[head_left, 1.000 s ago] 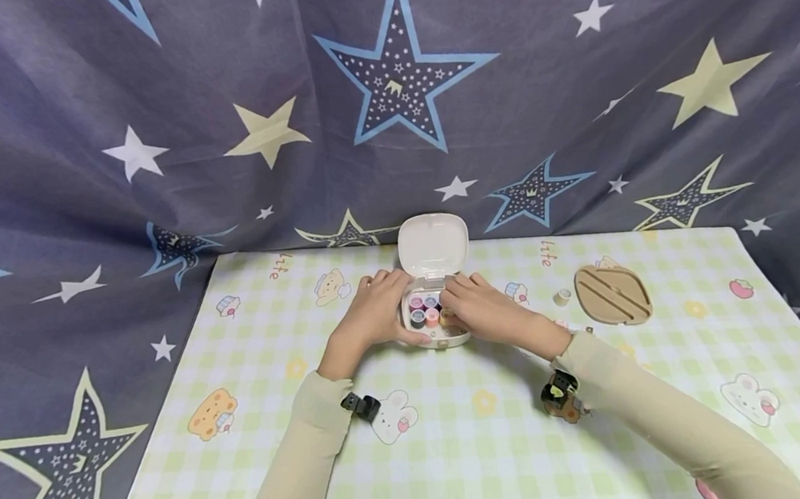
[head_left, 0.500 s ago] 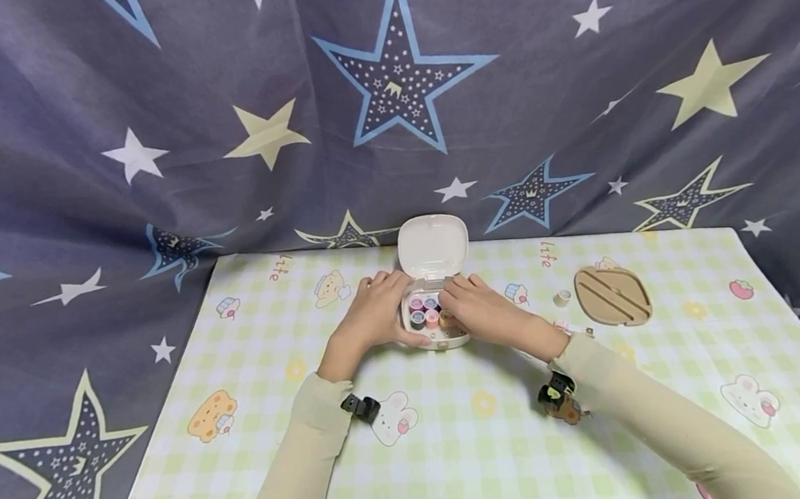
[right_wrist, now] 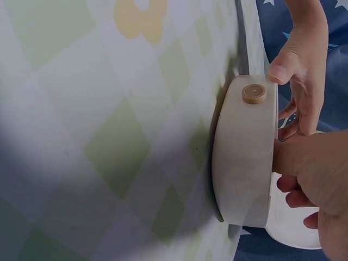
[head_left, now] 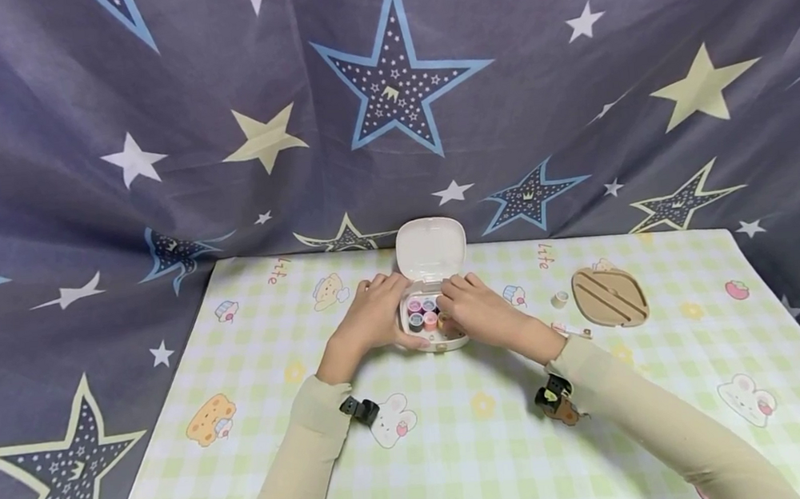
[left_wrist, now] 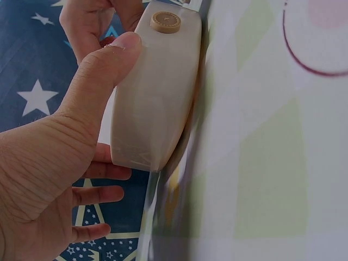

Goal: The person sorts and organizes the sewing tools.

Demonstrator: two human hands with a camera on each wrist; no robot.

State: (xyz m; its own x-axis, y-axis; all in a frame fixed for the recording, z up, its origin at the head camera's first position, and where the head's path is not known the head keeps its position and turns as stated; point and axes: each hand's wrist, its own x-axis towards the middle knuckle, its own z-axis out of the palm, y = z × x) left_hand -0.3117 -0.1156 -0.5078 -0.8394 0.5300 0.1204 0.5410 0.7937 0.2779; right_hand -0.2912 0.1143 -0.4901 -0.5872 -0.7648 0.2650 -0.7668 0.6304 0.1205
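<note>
Cream-white plastic forms a small sewing box [head_left: 433, 323] that sits on a checked tablecloth [head_left: 463, 452] near the far edge of the table, in the middle, its hinged lid [head_left: 431, 248] standing open and upright behind it. Inside the box, small thread spools [head_left: 423, 313] in pink, blue, dark and orange stand packed side by side. A round tan button [left_wrist: 165, 22] marks the front wall of the box. The left hand [head_left: 372, 320] grips the box's left side — the left wrist view shows the thumb pressed on the front wall beside the button and the fingers curled round behind. The right hand [head_left: 482, 315] rests over the right half of the box, its fingertips bent down among the spools; whether they pinch anything cannot be told, though the right wrist view shows its thumb lying against the box's wall. Both forearms wear beige sleeves [head_left: 304, 459], each with a small dark camera mount at the wrist. To the right of the box, well apart from it, a tiny pale spool [head_left: 560, 298] stands on the cloth, and just beyond it lies a tan oval tray [head_left: 610, 297] with two raised ridges. Behind the table hangs a grey-blue curtain [head_left: 140, 106] printed with stars.
</note>
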